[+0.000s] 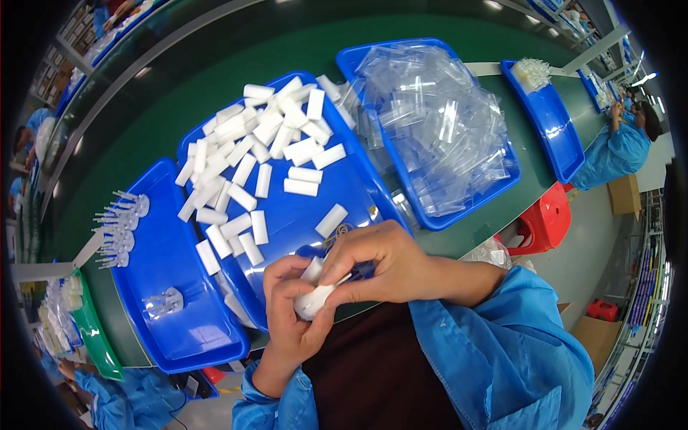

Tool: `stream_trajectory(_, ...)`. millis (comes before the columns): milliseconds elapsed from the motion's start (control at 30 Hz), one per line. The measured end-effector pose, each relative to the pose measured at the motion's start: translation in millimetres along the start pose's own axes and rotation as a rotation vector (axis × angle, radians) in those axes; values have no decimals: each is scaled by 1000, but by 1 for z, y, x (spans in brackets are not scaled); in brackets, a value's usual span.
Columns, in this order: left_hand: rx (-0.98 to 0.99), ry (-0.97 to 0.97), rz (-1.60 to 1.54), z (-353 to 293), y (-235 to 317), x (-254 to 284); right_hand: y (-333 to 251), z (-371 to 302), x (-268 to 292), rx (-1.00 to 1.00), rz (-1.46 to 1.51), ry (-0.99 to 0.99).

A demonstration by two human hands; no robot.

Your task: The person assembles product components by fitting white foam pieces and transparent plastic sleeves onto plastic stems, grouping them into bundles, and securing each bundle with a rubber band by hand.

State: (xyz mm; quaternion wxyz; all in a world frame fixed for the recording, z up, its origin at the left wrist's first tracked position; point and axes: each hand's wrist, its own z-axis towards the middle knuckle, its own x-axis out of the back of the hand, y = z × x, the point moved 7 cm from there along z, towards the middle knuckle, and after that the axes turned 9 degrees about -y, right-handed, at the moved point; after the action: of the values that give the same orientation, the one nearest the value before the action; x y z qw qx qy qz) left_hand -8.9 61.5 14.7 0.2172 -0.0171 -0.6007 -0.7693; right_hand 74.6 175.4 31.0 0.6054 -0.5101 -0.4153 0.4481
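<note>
Both of my hands meet over the near edge of the middle blue tray [337, 193]. My left hand [290, 312] wraps its fingers round a white rounded piece [309, 304]. From the right, the thumb and bent fingers of my right hand [380, 261] pinch the same piece at its upper side. Its exact kind is unclear, as fingers hide much of it. Beyond my hands, many white blocks [244, 172] lie heaped in the tray, shaped like short rounded bars. A single white block [331, 221] rests closest to my right hand.
Clear plastic sleeves [437, 122] fill a blue tray on the right. Clear pronged parts [118, 229] stand in the left blue tray [193, 340]. Farther right is another blue tray [552, 136] beside a red stool [548, 218]. A co-worker [616, 147] sits at the far right.
</note>
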Motion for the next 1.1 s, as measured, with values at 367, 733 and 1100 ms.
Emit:
stream_trajectory(367, 11, -82, 154, 7, 6, -8, -34, -21, 20, 107, -511, -7)
stream_trajectory(733, 97, -7, 133, 4, -1, 2, -33, -32, 59, -227, -1406, -147)
stream_trajectory(1100, 145, -8, 90, 2, -3, 3, -49, -23, 64, -188, -1335, -43)
